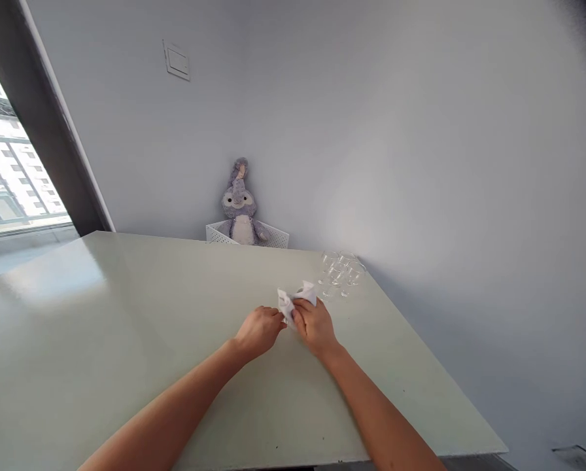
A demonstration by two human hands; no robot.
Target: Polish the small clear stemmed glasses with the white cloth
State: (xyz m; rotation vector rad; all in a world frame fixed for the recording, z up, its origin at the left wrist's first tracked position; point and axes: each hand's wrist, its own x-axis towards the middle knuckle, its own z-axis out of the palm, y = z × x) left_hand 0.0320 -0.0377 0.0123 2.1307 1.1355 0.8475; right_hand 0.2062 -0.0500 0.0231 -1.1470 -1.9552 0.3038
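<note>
My right hand [316,324] is closed on a white cloth [309,292], which is bunched up with two ends sticking out. Between those ends a bit of a clear rim shows, apparently a drinking glass [297,292] mostly wrapped by the cloth and fingers. My left hand [262,329] is closed just left of the cloth, its fingertips pinching the lower part of the glass, which is hard to see. Just beyond my right hand, several clear stemmed glasses [339,271] stand grouped near the table's right edge.
The pale glossy table [150,314] meets walls at the back and right. Behind its far edge a grey plush toy [242,206] sits in a white perforated basket [276,237]. A light switch [177,61] is on the wall; a window [16,157] is at left.
</note>
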